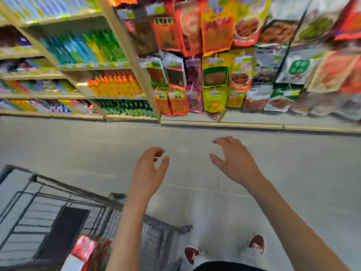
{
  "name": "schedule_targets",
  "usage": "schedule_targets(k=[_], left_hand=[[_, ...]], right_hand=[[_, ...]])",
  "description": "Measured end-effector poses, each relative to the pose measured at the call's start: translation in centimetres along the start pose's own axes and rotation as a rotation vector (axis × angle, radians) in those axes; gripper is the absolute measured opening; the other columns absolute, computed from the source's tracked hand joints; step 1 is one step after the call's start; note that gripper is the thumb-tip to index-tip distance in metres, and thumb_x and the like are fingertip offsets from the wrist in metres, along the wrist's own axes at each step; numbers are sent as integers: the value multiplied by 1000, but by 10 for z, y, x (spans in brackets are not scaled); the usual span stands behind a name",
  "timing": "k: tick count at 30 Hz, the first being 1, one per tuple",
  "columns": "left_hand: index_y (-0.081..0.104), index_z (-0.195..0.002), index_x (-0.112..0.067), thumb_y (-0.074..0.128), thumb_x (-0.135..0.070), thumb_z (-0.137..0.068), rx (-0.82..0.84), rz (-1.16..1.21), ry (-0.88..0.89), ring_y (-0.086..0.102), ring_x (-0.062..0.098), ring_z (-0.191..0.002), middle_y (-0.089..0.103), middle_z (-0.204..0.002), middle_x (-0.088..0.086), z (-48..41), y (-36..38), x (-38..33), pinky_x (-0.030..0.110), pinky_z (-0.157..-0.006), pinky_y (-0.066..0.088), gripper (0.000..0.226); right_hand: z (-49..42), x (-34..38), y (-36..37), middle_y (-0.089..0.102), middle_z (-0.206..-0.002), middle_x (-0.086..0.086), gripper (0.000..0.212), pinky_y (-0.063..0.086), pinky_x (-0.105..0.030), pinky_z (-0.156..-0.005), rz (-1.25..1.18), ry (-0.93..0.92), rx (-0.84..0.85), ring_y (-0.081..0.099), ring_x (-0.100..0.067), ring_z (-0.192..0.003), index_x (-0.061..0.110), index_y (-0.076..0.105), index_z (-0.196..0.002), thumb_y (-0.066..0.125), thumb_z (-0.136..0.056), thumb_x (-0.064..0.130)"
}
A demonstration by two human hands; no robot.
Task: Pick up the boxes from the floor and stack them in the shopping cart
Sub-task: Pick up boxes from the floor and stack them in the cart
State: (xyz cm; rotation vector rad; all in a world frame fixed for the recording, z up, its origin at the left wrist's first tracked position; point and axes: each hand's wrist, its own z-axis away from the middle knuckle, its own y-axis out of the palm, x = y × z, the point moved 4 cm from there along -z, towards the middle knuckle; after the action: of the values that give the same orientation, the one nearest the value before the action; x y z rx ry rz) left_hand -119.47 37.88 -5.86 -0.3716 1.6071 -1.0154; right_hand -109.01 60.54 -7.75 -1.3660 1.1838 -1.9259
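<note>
The dark wire shopping cart (58,189) stands at the lower left. A red and white box (83,251) lies in its near end, beside a dark flat panel (64,233) on the cart's bottom. My left hand (148,171) hangs over the grey floor just right of the cart, fingers curled and apart, holding nothing. My right hand (234,159) is further right at the same height, fingers spread, also with nothing in it. No box lies on the visible floor. The whole view is blurred.
Store shelves (109,65) with coloured bottles fill the upper left. Hanging snack packets (214,75) cover the rack at upper right. The grey tiled floor (293,163) runs between the shelves and my feet in red shoes (256,243).
</note>
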Motion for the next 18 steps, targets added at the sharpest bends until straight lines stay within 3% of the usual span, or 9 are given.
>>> schedule_targets(k=[10, 14, 18], left_hand=[[65, -113, -19, 65, -25, -94, 83, 37, 200, 63, 15, -95, 67, -109, -6, -41, 151, -197, 30, -81, 47, 21], [63, -114, -19, 65, -26, -93, 200, -100, 381, 61, 15, -95, 64, -107, -5, -45, 219, -256, 32, -80, 46, 22], [63, -115, -18, 65, -29, -93, 348, -175, 556, 61, 20, -103, 65, -111, -1, -50, 290, -319, 40, -89, 50, 25]], right_hand=[[77, -243, -133, 52, -137, -4, 49, 41, -41, -103, -30, 341, -250, 46, -26, -126, 19, 50, -140, 57, -96, 40], [124, -317, -161, 52, -136, -5, 48, 42, -41, -101, 7, 474, -283, 48, -26, -124, 21, 50, -140, 56, -96, 41], [182, -387, -187, 52, -137, -6, 49, 42, -41, -101, 29, 649, -321, 47, -28, -125, 21, 49, -140, 55, -97, 43]])
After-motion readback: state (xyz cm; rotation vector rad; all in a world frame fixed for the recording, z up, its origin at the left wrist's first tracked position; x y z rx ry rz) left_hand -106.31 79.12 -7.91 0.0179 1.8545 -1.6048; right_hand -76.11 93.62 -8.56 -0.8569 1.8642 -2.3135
